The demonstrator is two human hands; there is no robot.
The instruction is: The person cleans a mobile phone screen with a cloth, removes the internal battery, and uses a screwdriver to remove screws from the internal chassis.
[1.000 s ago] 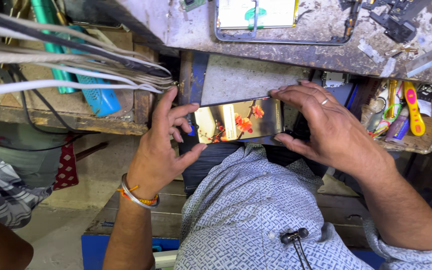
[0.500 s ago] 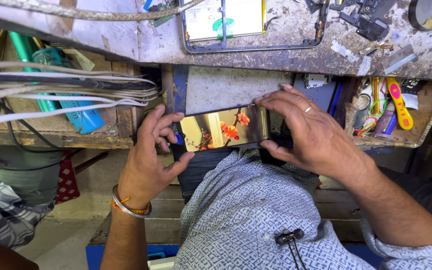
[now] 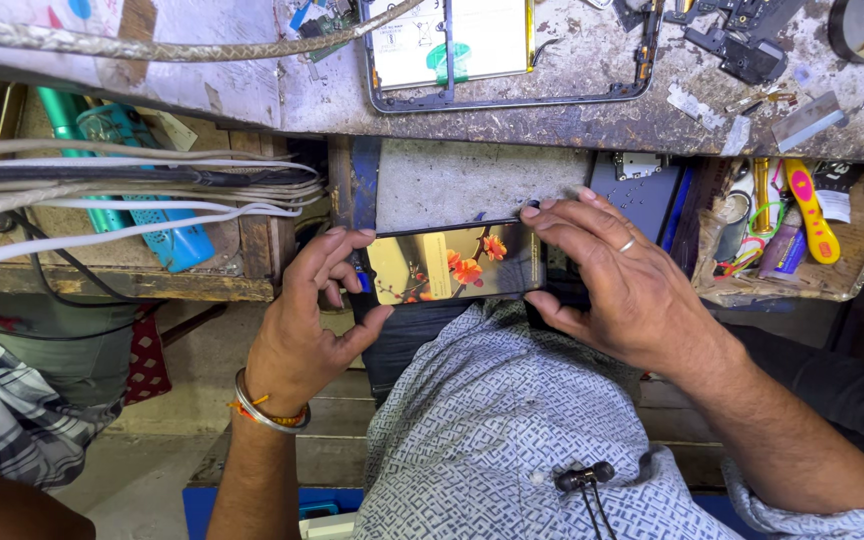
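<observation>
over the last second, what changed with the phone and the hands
Little changed. The phone stays held at both ends, left hand on its left end, right hand on its right, screen lit with the orange flower picture. The view shifted a little toward the workbench; the grip looks unchanged.

Both hands (image 3: 302, 330) (image 3: 617, 280) forward, fingers curled, gripping.
</observation>
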